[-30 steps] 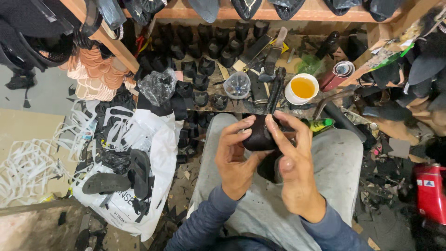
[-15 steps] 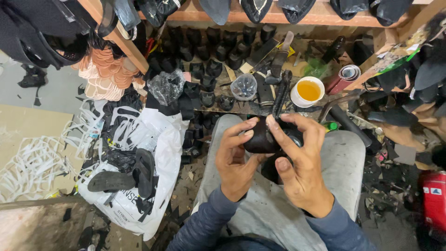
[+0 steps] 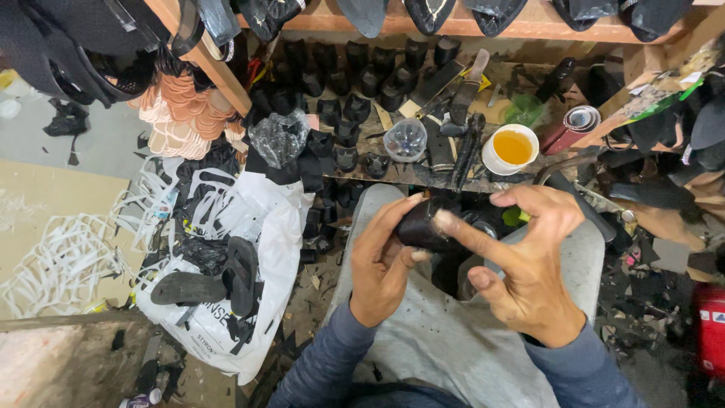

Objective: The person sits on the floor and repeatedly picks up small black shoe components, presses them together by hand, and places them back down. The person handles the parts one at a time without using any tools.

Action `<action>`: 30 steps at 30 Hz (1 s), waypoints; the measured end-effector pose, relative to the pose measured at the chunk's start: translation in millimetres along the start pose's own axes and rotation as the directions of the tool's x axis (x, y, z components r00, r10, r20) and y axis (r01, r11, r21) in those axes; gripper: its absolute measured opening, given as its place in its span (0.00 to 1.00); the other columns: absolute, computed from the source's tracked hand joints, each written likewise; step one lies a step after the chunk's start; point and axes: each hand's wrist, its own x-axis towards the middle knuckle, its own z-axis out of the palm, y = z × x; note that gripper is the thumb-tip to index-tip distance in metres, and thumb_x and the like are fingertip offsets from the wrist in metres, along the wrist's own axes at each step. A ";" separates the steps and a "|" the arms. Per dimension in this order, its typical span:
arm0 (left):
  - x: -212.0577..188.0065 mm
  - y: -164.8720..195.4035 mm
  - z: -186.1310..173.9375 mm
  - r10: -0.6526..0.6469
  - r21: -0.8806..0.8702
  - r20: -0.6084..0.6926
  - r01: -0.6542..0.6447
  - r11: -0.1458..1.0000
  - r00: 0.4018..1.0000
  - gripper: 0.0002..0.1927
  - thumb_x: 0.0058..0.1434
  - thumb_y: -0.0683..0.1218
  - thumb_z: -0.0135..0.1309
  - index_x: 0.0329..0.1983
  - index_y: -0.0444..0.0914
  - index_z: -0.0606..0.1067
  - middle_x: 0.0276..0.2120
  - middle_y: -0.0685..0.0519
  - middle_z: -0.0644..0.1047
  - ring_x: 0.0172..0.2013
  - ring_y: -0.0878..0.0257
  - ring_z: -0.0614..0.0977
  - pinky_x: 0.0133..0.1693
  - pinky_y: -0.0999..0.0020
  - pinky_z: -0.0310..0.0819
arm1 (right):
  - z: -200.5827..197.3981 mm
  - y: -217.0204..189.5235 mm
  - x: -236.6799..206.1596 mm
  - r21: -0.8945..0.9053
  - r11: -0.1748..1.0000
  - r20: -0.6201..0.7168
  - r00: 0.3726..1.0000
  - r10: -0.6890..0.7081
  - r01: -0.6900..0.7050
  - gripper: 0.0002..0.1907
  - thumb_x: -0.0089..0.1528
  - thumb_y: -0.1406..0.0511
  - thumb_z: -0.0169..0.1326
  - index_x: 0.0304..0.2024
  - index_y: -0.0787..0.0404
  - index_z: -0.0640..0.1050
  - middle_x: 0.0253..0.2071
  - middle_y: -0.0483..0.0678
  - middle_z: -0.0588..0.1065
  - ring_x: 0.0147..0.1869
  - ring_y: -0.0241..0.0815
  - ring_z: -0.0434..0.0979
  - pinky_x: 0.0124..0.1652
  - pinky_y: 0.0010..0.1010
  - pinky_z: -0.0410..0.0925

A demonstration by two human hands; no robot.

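Gripping: I see my left hand (image 3: 385, 261) wrapped tight round a black shoe heel (image 3: 424, 224), held over my lap.
Right hand: my right hand (image 3: 529, 264) holds nothing, its forefinger pressing the heel's end.
Around: cup of yellow glue (image 3: 512, 148) just beyond, on the cluttered bench (image 3: 393, 172).
Risk: I reckon pressing harder could twist the heel loose onto the littered floor.

Your left hand (image 3: 385, 261) grips a black heel piece (image 3: 424, 224); your right hand (image 3: 525, 261) touches it with a fingertip.
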 end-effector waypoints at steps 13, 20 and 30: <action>2.0 7.0 -0.5 -0.084 -0.058 0.081 0.089 0.994 0.993 0.31 0.78 0.60 0.40 0.71 0.32 0.66 0.61 0.47 0.74 0.60 0.60 0.76 0.64 0.67 0.69 | 7.3 2.2 0.8 0.243 0.970 0.060 0.998 0.003 -0.017 0.30 0.72 0.42 0.31 0.64 0.42 0.77 0.60 0.54 0.63 0.66 0.55 0.56 0.69 0.49 0.46; 2.0 0.8 -3.7 -0.289 -0.410 0.135 0.319 0.855 0.948 0.31 0.78 0.62 0.32 0.68 0.33 0.66 0.52 0.50 0.75 0.49 0.65 0.77 0.50 0.69 0.74 | 7.2 -3.6 4.6 0.126 0.988 0.039 0.995 -0.094 0.088 0.28 0.71 0.43 0.34 0.60 0.40 0.78 0.56 0.53 0.64 0.63 0.55 0.56 0.68 0.54 0.45; 3.1 -14.2 -13.2 -0.418 -0.454 0.201 0.463 0.761 0.886 0.29 0.79 0.60 0.32 0.66 0.33 0.67 0.47 0.52 0.76 0.40 0.66 0.77 0.39 0.70 0.73 | 9.3 -5.0 7.8 0.071 0.994 0.077 0.993 -0.088 0.083 0.27 0.69 0.43 0.35 0.61 0.38 0.79 0.51 0.51 0.65 0.61 0.54 0.58 0.68 0.58 0.44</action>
